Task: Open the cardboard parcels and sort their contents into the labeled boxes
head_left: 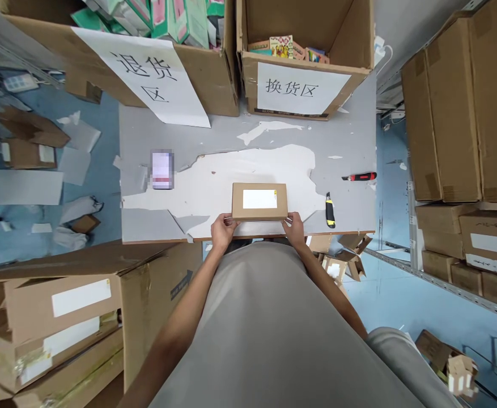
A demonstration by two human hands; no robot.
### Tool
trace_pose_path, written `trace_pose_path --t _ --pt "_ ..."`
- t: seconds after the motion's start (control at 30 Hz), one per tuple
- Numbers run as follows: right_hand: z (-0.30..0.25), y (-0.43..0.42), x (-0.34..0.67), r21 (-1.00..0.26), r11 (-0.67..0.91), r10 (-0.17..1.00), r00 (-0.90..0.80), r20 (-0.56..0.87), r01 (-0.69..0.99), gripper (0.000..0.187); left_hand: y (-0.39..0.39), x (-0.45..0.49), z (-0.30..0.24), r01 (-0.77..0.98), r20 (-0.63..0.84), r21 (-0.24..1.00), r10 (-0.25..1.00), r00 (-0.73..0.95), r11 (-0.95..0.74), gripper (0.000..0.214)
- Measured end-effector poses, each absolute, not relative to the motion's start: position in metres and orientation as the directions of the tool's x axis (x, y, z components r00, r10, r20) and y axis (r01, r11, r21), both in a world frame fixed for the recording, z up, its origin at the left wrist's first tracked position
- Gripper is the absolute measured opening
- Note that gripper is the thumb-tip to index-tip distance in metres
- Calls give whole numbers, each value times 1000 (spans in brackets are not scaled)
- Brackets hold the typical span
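Note:
A small flat cardboard box (pixel 259 201) with a white label lies near the front edge of the grey table (pixel 350 147). My left hand (pixel 223 228) grips its near left corner with curled fingers. My right hand (pixel 294 225) holds its near right corner the same way. Both hands rest at the table's front edge, just ahead of my grey shirt.
Two utility knives lie to the right: a black and yellow one (pixel 330 211) and a red one (pixel 359 177). A phone (pixel 162 169) lies to the left. Two large labelled cartons (pixel 214 73) (pixel 303 85) stand at the back. Stacked boxes (pixel 61 317) fill the left floor, shelves (pixel 464 113) the right.

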State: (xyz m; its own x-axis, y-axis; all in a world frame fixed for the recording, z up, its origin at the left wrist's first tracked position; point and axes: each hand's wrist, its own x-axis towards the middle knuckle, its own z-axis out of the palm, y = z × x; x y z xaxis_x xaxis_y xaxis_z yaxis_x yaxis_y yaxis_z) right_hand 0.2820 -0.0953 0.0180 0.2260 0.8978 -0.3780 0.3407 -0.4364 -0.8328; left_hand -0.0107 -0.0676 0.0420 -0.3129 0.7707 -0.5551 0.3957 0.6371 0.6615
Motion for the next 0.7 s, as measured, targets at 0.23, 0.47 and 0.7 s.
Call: trace_pose_path --t 0.23,0.47,0.7 --pt "31 -66 293 -837 -301 950 222 -221 457 42 -45 -13 56 404 -409 784 882 -236 471 34" --pt "24 -33 338 -824 -270 963 120 -242 498 47 -19 -4 65 511 -410 731 890 -201 452 29" --pt "13 -38 441 -359 -659 751 563 -345 660 53 -26 -12 69 476 -291 809 939 -184 345 45"
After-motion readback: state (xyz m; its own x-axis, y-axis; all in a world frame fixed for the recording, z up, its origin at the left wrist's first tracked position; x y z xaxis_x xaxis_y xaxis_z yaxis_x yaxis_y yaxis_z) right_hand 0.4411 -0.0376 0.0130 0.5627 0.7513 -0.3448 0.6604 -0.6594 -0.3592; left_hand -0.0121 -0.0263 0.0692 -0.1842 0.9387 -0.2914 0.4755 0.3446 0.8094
